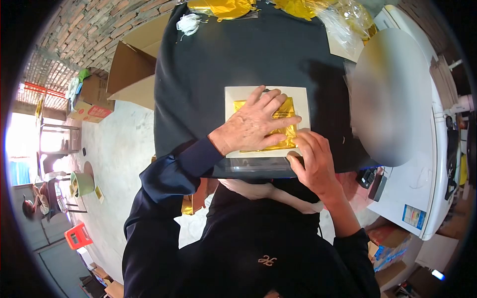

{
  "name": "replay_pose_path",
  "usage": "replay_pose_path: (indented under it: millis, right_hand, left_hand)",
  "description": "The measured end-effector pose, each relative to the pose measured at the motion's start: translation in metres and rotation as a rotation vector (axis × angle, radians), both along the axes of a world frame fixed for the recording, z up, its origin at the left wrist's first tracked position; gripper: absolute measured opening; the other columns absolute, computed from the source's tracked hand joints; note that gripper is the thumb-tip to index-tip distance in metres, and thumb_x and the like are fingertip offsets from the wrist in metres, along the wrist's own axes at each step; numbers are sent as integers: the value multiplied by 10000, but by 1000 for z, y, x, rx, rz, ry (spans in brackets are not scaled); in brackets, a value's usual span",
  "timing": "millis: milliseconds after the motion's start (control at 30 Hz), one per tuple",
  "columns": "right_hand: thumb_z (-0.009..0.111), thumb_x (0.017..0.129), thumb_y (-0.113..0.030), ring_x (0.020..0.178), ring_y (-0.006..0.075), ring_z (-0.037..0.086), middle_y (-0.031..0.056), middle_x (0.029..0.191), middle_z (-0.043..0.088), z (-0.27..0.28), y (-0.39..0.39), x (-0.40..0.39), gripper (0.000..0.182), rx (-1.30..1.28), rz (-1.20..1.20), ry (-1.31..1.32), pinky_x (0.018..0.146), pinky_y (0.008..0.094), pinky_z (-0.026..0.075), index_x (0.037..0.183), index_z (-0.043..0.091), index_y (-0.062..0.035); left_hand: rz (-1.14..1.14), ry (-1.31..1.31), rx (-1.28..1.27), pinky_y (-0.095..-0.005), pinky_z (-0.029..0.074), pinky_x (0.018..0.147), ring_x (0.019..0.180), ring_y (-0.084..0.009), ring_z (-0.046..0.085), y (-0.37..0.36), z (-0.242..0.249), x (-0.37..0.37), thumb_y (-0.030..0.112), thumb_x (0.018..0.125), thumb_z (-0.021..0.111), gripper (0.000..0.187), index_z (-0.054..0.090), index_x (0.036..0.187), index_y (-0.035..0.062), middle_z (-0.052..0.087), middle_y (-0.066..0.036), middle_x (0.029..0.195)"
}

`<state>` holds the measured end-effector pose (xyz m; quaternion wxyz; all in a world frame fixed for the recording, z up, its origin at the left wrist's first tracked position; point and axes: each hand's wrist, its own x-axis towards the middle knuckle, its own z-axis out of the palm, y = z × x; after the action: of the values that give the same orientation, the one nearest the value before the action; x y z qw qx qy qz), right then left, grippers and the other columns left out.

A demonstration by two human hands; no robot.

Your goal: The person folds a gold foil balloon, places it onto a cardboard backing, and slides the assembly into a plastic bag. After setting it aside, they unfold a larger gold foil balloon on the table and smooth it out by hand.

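Working from the left of the head view, we list first the open brown cardboard box point(130, 69) on the pale floor, just beside the left edge of the black cloth-covered table point(208, 64); a small white crumpled wad point(189, 22) lies on the cloth near the far-left corner, and loose gold foil pieces point(226, 7) are heaped along the far edge.

Item, our left hand point(254, 124): flat, palm down, fingers spread and pointing right and slightly away from us. It grips nothing; it presses on the crinkled gold foil square point(285, 111), covering its left and middle parts.

Item, the foil square: shiny yellow-gold, wrinkled, roughly as long as it is wide, so we can name no clear long axis. It lies centred on a cream square card point(303, 97), which rests flat on the cloth near the table's near edge, edges roughly parallel to that edge. A strip of clear plastic film point(253, 164) shows just below the card.

Item, our right hand point(315, 159): at the card's near-right corner, fingers curled down onto its edge, fingertips touching the foil's lower right corner. Whether it pinches card, foil or film we cannot tell.

The relation that matters: the foil lies directly under the left hand and up-left of the right, so the left is the nearer.

Far right, a white appliance point(422, 184) stands beside the table.
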<state>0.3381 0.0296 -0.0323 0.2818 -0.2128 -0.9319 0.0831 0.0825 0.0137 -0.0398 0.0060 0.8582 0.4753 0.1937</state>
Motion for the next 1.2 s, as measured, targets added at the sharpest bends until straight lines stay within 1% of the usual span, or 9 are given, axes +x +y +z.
replay_pose_path:
  millis: [167,300,333,433,467,633,767,933,1200]
  right_hand:
    - [874,790,-157,1212,333,613,170,1303,622,-7,-2,-1,522,40,7,-29,992,478,505,1227,639,8]
    - [874,790,-159,1179,330,633,174,1305,632,-11,-4,-3,484,96,-13,-13,966,474,505,1192,664,11]
    - [873,792,-159,1170,329,638,175,1302,636,-13,-5,-4,468,108,-20,-5,959,472,505,1178,672,11]
    - [870,798,-154,1155,329,647,173,1288,648,-9,-6,-5,430,125,-30,-25,951,471,504,1150,690,15]
    - [866,794,-138,1159,325,648,172,1282,655,-8,-7,-5,426,122,-35,-29,954,473,501,1151,695,19]
    - [852,791,-110,1151,330,641,167,1280,649,-15,-7,-5,427,138,-51,-20,973,477,491,1164,687,17]
    - [835,791,-98,1153,338,620,162,1291,633,-15,-8,-6,416,132,-59,-42,986,480,484,1160,669,3]
    - [834,782,-76,1176,355,605,169,1308,611,-17,-6,-5,468,129,-51,-20,998,492,485,1192,618,-5]
    - [814,805,-74,1246,395,573,192,1398,552,-16,-7,-3,550,107,-70,-26,1028,518,478,1285,546,-45]
  left_hand:
    - [-3,-20,10,-645,286,1244,1453,-377,454,1,-3,-2,569,1059,537,480,633,1483,366,523,-191,1456]
    - [27,-35,99,-651,292,1230,1446,-397,464,4,4,-5,601,1059,508,573,596,1532,290,549,-192,1435]
    - [47,-47,165,-628,318,1217,1446,-402,469,3,15,-6,555,1027,593,618,579,1545,218,565,-183,1439]
    - [137,-151,176,-587,367,1187,1440,-395,483,-12,41,-22,501,974,691,644,591,1523,181,579,-169,1442]
    - [154,-161,199,-529,424,1146,1396,-373,525,-21,45,-29,453,915,770,647,630,1458,132,606,-154,1413]
    - [199,-180,-33,-463,482,1085,1305,-332,582,-94,37,-44,466,890,831,577,699,1308,91,635,-129,1334]
    - [273,-176,15,-468,492,1074,1279,-308,598,-110,14,-38,388,900,845,502,713,1270,75,645,-126,1288]
    - [290,-196,-15,-463,476,1090,1260,-305,598,-107,19,-32,285,900,828,412,734,1248,85,651,-121,1261]
    - [302,-119,22,-464,475,1085,1255,-311,596,-107,20,-26,407,904,823,499,727,1266,79,662,-125,1231]
